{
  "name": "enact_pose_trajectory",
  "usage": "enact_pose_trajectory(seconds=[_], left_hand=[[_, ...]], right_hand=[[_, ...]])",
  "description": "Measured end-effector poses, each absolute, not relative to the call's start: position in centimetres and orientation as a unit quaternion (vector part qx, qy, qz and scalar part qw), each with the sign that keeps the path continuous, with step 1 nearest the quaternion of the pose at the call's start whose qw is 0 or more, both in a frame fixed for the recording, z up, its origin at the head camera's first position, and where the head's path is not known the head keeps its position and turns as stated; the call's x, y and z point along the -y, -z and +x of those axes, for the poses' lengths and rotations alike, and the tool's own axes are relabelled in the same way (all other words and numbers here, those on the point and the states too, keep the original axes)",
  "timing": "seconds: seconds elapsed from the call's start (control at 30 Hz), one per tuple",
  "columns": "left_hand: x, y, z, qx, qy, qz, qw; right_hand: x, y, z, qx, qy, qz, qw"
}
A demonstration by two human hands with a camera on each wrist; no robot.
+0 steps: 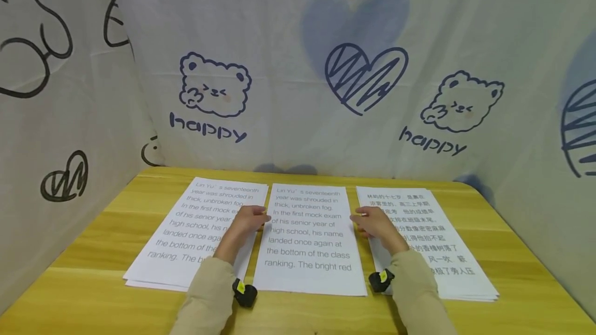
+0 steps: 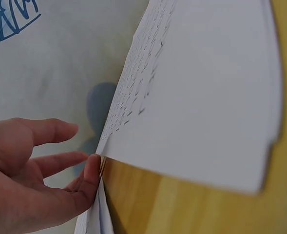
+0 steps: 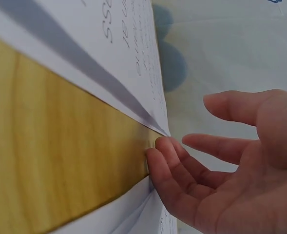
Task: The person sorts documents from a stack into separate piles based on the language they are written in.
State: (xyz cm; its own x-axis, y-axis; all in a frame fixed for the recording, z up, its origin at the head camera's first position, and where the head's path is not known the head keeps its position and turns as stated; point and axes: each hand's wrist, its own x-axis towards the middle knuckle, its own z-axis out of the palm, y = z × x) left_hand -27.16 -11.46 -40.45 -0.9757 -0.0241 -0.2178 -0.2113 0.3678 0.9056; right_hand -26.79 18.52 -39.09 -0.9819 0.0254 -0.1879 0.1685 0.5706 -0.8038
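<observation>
A printed sheet of paper (image 1: 307, 242) with English text lies in the middle of the table. My left hand (image 1: 249, 220) is at its left edge, over the inner side of the left paper stack (image 1: 181, 226). In the left wrist view, the fingers of the left hand (image 2: 46, 180) bend loosely by a paper edge, with the thumb apart. On the other side, my right hand (image 1: 376, 224) reaches over the right paper stack (image 1: 458, 252), which bears Chinese text. The right wrist view has the right hand (image 3: 221, 180) with loosely bent fingers near the paper edges, gripping nothing.
The wooden table (image 1: 70, 293) runs back to a pale cloth curtain (image 1: 288, 118) printed with bears and hearts. Curtain also hangs at both sides. A small black device (image 1: 244, 292) sits at the left wrist, and another black device (image 1: 382, 280) at the right.
</observation>
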Motion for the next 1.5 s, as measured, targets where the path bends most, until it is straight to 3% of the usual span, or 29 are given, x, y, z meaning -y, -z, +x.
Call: enact_pose_trajectory(seconds=[1.2,1.5], left_hand=[[9.6,39.6,-26.9,-0.916,-0.398,-0.028,0.049],[9.9,40.0,-26.8,-0.872,-0.489,-0.026,0.019]], right_hand=[[-18.1,39.8,-26.7,-0.904,0.419,0.027,0.083],[-17.9,39.5,-26.6,-0.889,0.448,0.025,0.092]])
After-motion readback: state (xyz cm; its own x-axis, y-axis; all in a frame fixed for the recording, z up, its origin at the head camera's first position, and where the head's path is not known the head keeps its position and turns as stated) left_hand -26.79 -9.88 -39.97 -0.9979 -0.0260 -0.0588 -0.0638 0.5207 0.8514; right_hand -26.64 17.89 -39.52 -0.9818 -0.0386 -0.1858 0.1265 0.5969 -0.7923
